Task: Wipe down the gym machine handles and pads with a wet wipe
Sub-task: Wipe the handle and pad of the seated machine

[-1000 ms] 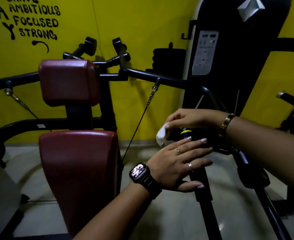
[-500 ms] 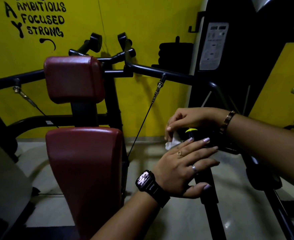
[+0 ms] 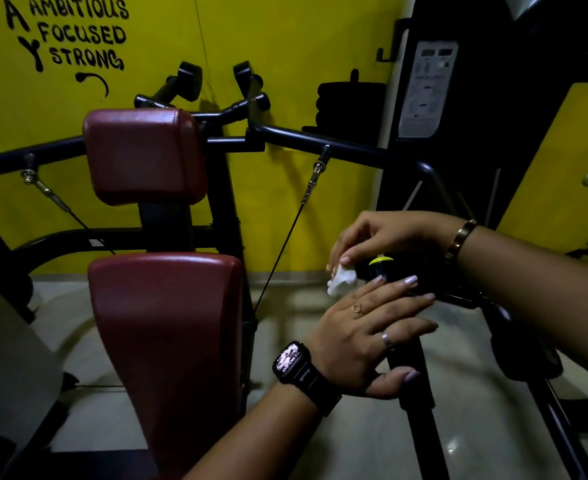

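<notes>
The wet wipe (image 3: 341, 282) in the right hand (image 3: 389, 237) now lower, nearer the yellow-capped handle end (image 3: 381, 262), more cap exposed.

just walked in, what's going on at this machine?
A person is wiping down a gym machine. The right hand pinches a white wet wipe against the end of a black handle with a yellow cap. The left hand rests with straight fingers across the upright bar just below. The red pads on the left are untouched.
</notes>
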The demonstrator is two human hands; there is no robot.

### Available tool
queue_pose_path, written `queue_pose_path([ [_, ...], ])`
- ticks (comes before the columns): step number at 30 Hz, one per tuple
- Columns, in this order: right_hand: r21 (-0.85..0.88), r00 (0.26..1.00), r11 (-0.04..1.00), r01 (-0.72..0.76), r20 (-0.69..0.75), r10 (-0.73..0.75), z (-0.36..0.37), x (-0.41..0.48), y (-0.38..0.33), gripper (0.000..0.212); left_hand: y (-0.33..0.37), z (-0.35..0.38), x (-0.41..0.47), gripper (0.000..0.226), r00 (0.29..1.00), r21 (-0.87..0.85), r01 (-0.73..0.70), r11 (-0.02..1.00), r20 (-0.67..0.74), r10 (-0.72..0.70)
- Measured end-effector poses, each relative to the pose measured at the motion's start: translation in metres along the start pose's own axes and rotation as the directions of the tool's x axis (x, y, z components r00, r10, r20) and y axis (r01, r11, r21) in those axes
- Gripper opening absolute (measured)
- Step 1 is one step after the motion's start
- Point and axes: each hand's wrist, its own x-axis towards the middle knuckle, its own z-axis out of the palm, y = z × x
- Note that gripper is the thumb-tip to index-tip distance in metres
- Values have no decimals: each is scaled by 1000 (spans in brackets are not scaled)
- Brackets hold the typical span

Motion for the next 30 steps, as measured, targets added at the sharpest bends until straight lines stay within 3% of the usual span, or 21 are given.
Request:
queue_pose_path([
  [6, 116, 976, 992, -56, -201, 79, -12, -12, 13, 21, -1, 1, 0, 60, 1000, 0, -11, 1000, 4, 11],
  [10, 65, 985, 990, -124, -115, 131, 4, 5, 4, 31, -9, -2, 3, 62, 996, 61, -93, 994, 19, 92],
  [14, 28, 999, 999, -27, -39, 28, 5, 3, -2, 24, -13, -5, 4, 64, 990, 85, -133, 987, 52, 129],
  [17, 103, 993, 993, 57, -110, -45, -4, -11, 2, 22, -10, -3, 3, 64, 994, 73, -106, 992, 46, 103],
  [20, 212, 975, 977, 5, -220, 42, -6, -15, 7, 28, -9, -2, 2, 62, 996, 53, -87, 995, 25, 86],
  [25, -1, 986, 991, -133, -96, 133, 11, 3, -1, 23, -7, -2, 1, 61, 997, 36, -74, 997, 22, 73],
  [28, -58, 996, 996, -75, -49, 72, 11, 0, -6, 20, -6, -3, 2, 61, 998, 36, -61, 998, 36, 59],
  [30, -9, 997, 1000, -18, -69, 18, 6, -8, -4, 14, -6, -5, 3, 61, 997, 38, -59, 998, 42, 57],
])
